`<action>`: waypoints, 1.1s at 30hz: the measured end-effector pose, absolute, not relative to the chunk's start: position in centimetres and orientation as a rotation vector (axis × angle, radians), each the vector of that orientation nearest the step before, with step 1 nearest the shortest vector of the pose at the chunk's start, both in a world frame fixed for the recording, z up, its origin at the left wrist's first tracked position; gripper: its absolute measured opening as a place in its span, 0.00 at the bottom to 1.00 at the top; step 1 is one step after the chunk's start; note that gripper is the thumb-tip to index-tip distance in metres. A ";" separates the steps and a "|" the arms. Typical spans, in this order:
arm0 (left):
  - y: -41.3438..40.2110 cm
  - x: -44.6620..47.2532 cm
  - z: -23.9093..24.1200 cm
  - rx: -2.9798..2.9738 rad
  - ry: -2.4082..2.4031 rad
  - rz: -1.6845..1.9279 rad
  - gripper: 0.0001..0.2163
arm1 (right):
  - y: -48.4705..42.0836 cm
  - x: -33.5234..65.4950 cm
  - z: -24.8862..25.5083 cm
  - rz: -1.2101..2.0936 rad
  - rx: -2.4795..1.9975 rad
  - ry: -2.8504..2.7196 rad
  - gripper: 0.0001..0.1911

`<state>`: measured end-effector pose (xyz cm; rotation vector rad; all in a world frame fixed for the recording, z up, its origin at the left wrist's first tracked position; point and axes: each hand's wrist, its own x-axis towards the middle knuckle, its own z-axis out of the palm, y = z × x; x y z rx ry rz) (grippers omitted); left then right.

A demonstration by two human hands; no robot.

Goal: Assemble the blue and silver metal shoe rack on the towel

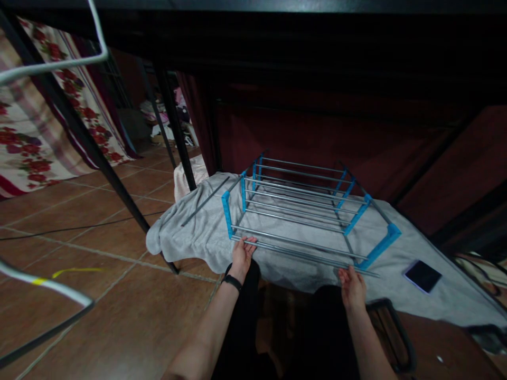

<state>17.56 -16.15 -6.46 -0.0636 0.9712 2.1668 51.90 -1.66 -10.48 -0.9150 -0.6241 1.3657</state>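
Observation:
A rack of thin metal rods and blue plastic connectors (382,245) rests on a grey blanket, looking like part of a folding drying rack. Along its near edge run a couple of metal rods (301,255), one reaching past the rack's right corner. My left hand (242,258), with a dark wristband, pinches a rod close to the left blue corner. Near the other end, my right hand (351,287) has its fingers closed on the rod, below the right blue corner. A separate dark rod (206,201) lies on the blanket to the left.
The grey blanket (178,237) covers a low bed under a dark overhead frame. A phone (422,276) lies at right. White bent tubes (51,290) stand at left above the tiled floor (130,306). A black post (95,142) and floral curtain (39,121) are beyond.

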 end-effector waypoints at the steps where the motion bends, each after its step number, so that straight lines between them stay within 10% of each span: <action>1: -16.2 17.6 -6.5 -0.067 0.969 2.168 0.07 | -1.6 51.9 -10.5 1.372 -0.913 -0.624 0.18; 33: -16.0 17.5 -6.7 -0.003 1.009 2.102 0.02 | -2.2 51.4 -9.6 1.399 -0.933 -0.661 0.16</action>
